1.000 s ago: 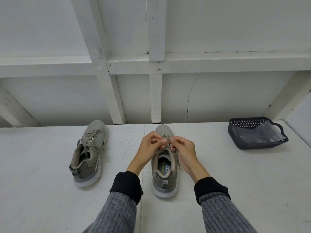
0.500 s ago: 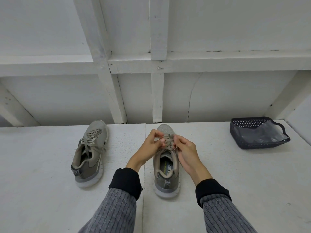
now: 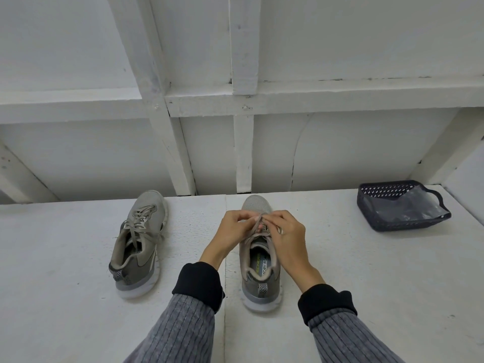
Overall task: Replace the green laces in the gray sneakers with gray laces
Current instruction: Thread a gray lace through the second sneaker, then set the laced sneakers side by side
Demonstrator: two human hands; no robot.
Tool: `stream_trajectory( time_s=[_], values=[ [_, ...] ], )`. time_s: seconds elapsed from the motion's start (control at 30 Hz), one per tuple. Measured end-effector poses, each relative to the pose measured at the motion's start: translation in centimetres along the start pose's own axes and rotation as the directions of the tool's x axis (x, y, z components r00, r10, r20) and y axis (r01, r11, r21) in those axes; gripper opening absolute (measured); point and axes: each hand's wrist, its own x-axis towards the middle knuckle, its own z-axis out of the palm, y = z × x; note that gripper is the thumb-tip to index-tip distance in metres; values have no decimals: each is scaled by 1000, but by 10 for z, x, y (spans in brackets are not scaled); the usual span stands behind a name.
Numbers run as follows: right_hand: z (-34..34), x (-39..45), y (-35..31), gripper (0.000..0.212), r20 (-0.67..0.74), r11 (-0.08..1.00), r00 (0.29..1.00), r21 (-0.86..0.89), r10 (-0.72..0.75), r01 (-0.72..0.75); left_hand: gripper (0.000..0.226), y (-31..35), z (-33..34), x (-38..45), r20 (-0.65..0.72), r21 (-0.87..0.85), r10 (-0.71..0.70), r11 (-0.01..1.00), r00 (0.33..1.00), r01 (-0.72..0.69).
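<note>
Both hands work at the top of the laces on the gray sneaker [image 3: 258, 260] directly under them, toe pointing away from the person. Left hand [image 3: 231, 233] has fingers curled, pinching the gray lace [image 3: 255, 227] near the upper eyelets; right hand [image 3: 286, 231] also curled, pinching the same lace just beside the left fingertips. The two hands nearly touch over the tongue. Looks like tying or tightening the last crossing, though the exact knot state is too small to tell.

Second sneaker [image 3: 140, 243], well to the left of the left hand, already laced in gray w/ loose ends tied near the top, so prob. finished. No green laces visible anywhere. Dark mesh basket [image 3: 387, 221] w/ a clear plastic bag [image 3: 416, 205] inside sits well off to the right of the right hand.

Judgement: task near its end, approx. only the final tie on this shoe left.
</note>
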Motion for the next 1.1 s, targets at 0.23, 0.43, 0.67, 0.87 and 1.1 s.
stream_trajectory(
  time_s=[0.23,0.43,0.67,0.87,1.1],
  values=[
    [-11,-11,15,13,-211,876,857,234,469,-422,21,-26,-11,-16,-329,383,124,924,936,13],
    [-13,-27,27,14,-202,760,738,281,644,-586,27,-48,-21,-30,-387,414,91,906,918,85],
    [-20,-29,19,12,-169,813,803,247,571,-526,19,-49,-26,-39,-298,580,211,815,931,1],
    [-21,-25,-14,26,-125,942,935,99,331,-321,25,-39,-76,-69,-425,838,490,531,761,127],
    [8,-51,-30,13,120,972,979,-191,164,-140,41,-61,-124,-109,-725,662,197,463,660,590]
  ],
)
